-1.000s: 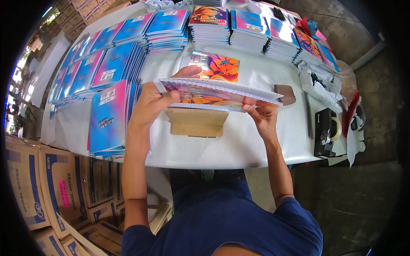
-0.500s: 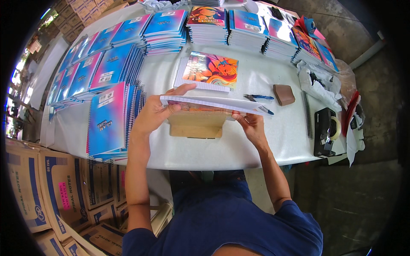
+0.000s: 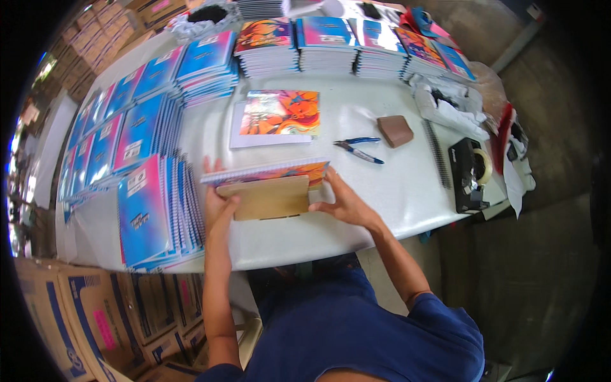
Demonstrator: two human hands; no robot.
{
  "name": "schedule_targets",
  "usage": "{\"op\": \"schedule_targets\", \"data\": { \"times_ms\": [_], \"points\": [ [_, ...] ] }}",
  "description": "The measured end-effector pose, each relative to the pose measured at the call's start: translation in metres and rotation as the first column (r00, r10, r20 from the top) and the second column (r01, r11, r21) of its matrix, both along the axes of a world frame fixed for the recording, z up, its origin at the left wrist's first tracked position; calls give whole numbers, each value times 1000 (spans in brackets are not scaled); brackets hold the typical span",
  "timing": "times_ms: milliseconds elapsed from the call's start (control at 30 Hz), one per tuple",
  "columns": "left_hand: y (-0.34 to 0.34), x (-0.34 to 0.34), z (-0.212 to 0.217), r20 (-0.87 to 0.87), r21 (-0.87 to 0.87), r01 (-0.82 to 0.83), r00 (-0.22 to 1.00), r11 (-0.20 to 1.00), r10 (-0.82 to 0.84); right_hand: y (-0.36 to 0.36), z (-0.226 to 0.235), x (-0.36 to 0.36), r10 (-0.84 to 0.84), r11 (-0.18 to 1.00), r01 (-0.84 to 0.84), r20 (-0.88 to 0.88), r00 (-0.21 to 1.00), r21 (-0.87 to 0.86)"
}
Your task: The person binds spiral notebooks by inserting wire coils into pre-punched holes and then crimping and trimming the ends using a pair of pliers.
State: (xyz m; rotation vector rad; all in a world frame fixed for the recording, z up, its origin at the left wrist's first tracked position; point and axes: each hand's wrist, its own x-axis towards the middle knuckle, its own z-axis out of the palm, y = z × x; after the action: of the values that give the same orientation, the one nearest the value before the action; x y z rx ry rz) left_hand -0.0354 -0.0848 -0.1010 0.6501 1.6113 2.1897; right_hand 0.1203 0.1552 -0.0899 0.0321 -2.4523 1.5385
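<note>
Between my hands a notebook with a bright orange illustrated cover stands on its edge, its white page edges upward. Directly in front of it, on my side, is a brown folded cardboard piece. My left hand grips the left end, thumb in front and blurred fingers behind. At the other end my right hand has its fingers against the notebook's corner and its thumb by the cardboard's edge. Just beyond lies another orange-covered notebook over white sheets. Blue-handled pliers and a brown block lie to the right.
Stacks of blue-pink spiral notebooks line the left side, with more notebook stacks along the back. On the right are a black spiral coil, a black tape dispenser and crumpled white wrapping. Cardboard cartons stand below left.
The notebook has come down and levelled out behind the cardboard piece. My right hand has shifted to the notebook's end with its fingers more spread. The whole view has swung slightly.
</note>
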Motion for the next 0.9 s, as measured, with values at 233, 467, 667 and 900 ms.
{"op": "schedule_targets", "data": {
  "times_ms": [233, 467, 667, 900],
  "points": [
    [-8, 12, 28, -240, 81, -288, 924, 954, 299, 241, -9, 29, -839, -138, 636, -431, 332, 759],
    [-7, 34, 57, -329, 21, -407, 860, 913, 390, 295, -28, 38, -855, -53, 425, -261, 448, 904],
    [0, 42, 80, -375, 20, -430, 834, 903, 405, 295, -20, 36, -802, 42, 397, -206, 561, 917],
    [3, 50, 94, -447, 6, -449, 798, 894, 403, 314, -1, 39, -855, 180, 533, -137, 501, 827]
  ]
}}
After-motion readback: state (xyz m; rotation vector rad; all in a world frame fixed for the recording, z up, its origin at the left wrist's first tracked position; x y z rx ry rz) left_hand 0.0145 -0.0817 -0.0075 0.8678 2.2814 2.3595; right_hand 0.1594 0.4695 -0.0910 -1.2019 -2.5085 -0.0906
